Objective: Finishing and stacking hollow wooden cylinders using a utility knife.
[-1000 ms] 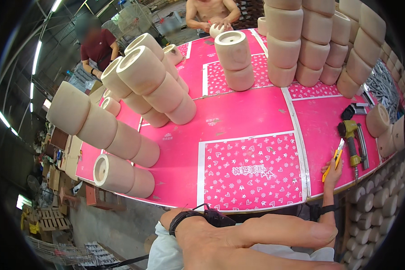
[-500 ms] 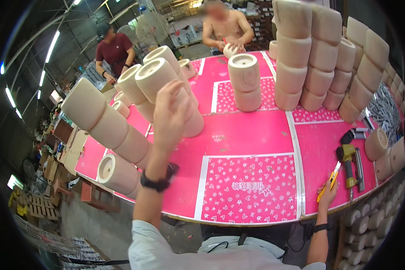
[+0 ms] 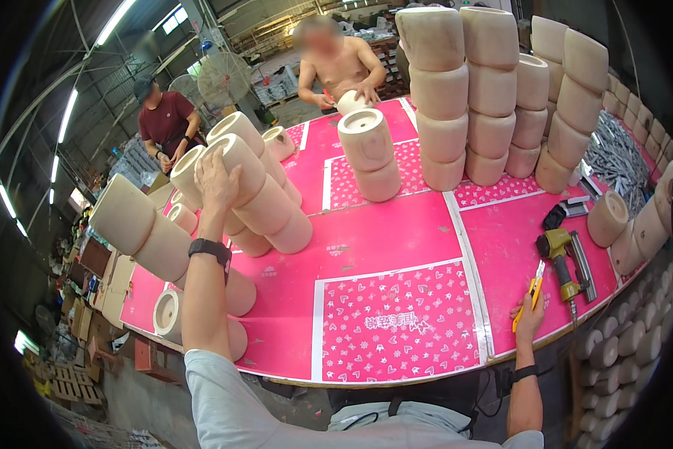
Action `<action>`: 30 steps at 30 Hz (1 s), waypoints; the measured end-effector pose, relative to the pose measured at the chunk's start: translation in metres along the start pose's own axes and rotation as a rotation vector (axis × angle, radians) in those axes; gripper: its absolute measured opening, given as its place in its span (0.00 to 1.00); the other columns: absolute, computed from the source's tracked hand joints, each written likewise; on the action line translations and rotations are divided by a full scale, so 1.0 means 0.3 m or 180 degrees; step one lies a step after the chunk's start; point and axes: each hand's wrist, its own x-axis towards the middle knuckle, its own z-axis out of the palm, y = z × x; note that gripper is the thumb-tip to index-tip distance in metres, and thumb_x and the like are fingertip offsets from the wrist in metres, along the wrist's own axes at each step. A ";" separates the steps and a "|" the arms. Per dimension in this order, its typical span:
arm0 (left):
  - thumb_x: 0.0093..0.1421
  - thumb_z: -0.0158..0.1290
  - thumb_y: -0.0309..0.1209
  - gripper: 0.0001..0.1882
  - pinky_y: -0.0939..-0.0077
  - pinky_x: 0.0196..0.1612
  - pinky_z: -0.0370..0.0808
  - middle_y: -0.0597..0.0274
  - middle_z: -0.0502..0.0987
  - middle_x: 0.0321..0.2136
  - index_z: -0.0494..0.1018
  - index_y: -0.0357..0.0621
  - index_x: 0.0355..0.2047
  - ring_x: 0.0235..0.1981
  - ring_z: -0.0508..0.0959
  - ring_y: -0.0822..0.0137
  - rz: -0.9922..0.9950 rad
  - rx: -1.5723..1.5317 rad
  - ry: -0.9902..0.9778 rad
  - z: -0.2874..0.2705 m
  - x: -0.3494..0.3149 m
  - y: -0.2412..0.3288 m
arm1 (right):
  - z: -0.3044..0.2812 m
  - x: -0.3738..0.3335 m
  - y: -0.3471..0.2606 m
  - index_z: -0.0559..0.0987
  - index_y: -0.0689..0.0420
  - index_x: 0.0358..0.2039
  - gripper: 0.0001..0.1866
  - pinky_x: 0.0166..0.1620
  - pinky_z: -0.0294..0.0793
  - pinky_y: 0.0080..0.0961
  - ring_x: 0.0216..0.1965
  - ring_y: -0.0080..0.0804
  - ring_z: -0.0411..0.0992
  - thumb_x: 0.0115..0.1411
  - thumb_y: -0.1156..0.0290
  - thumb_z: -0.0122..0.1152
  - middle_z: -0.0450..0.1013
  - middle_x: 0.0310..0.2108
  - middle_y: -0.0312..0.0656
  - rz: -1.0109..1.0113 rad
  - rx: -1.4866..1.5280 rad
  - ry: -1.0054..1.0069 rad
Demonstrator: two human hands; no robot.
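Observation:
My left hand (image 3: 216, 181) reaches forward to the left and curls over the top of a round, pale wooden block (image 3: 244, 170). That block caps a leaning stack, and its lower rim rests on the block (image 3: 264, 206) beneath. In my right hand (image 3: 528, 320) is a yellow utility knife (image 3: 535, 290), its blade out and pointing up and away from me, low over the pink tabletop. A green and black nail gun (image 3: 559, 258) lies just right of the knife.
Tall stacks of wooden blocks (image 3: 442, 138) stand at the far right, and a shorter stack (image 3: 374, 153) at the far middle. Metal strips (image 3: 619, 161) lie heaped at the right. A shirtless co-worker (image 3: 344, 67) handles a block across the pink table (image 3: 366, 239); another person (image 3: 170, 123) stands far left.
My left hand has moved left from in front of the stack onto its top block. The right hand keeps the knife in its grip, and the whole view has shifted.

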 end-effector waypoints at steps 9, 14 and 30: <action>0.55 0.60 0.38 0.39 0.49 0.67 0.52 0.44 0.58 0.64 0.57 0.46 0.65 0.66 0.54 0.39 0.0129 0.0373 0.0815 0.021 -0.058 0.015 | 0.002 0.001 0.000 0.68 0.58 0.60 0.20 0.18 0.69 0.19 0.16 0.21 0.68 0.68 0.70 0.50 0.68 0.25 0.37 -0.0103 0.0060 -0.0018; 0.50 0.63 0.32 0.42 0.52 0.68 0.53 0.45 0.60 0.62 0.57 0.46 0.64 0.65 0.55 0.42 0.0378 0.0055 0.0639 0.014 -0.070 -0.003 | -0.001 0.005 0.007 0.67 0.58 0.59 0.19 0.19 0.70 0.18 0.17 0.21 0.68 0.69 0.69 0.50 0.68 0.25 0.36 -0.0151 -0.0049 -0.0066; 0.53 0.63 0.43 0.43 0.49 0.69 0.45 0.43 0.57 0.63 0.57 0.42 0.65 0.66 0.53 0.42 0.0290 0.0161 0.1272 0.011 -0.078 -0.023 | -0.001 0.023 0.039 0.68 0.59 0.56 0.17 0.17 0.68 0.19 0.16 0.20 0.67 0.68 0.69 0.49 0.66 0.24 0.36 -0.0129 0.0072 -0.0002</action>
